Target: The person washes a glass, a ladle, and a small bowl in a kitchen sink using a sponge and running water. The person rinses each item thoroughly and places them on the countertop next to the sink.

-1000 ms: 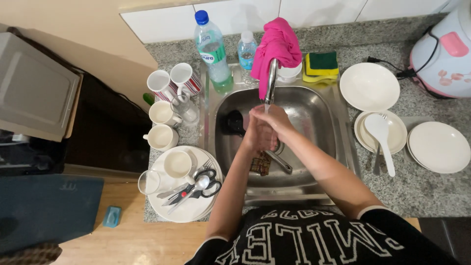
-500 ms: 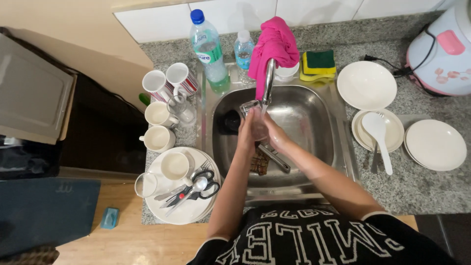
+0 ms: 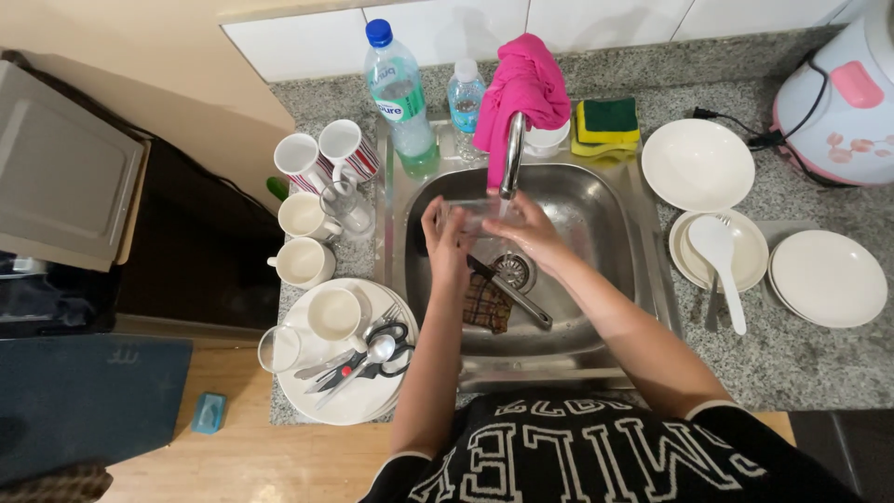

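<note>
**Glass under the tap, both hands on it**

Both hands hold a clear glass point(image 3: 475, 212) under the spout of the tap point(image 3: 511, 156), over the far half of the steel sink point(image 3: 615, 200); the left hand point(image 3: 445, 244) wraps the glass's left side with fingers curled shut round it, and the right hand point(image 3: 523, 233) closes on its right side, thumb towards the rim; whether water runs cannot be told.

Judged from this, the step in hand is the rinse or rub of the glass; the next move calls for a firm hold on slippery walls and a turn of the glass so the inside meets the spout, kept off the tap's metal.

Below the hands a dark-handled utensil point(image 3: 510, 291) lies across the drain, and a checked cloth point(image 3: 488, 303) sits on the sink floor near the left wall; a pink cloth point(image 3: 526, 79) hangs over the tap's base.

On the worktop point(image 3: 801, 363) left of the sink stand mugs point(image 3: 303, 216) and a plate point(image 3: 358, 401) bearing a cup, scissors and spoons; to the right lie white plates point(image 3: 827, 278) and a bowl point(image 3: 697, 163); sponges point(image 3: 607, 126) and two bottles point(image 3: 399, 88) stand at the far edge.
</note>
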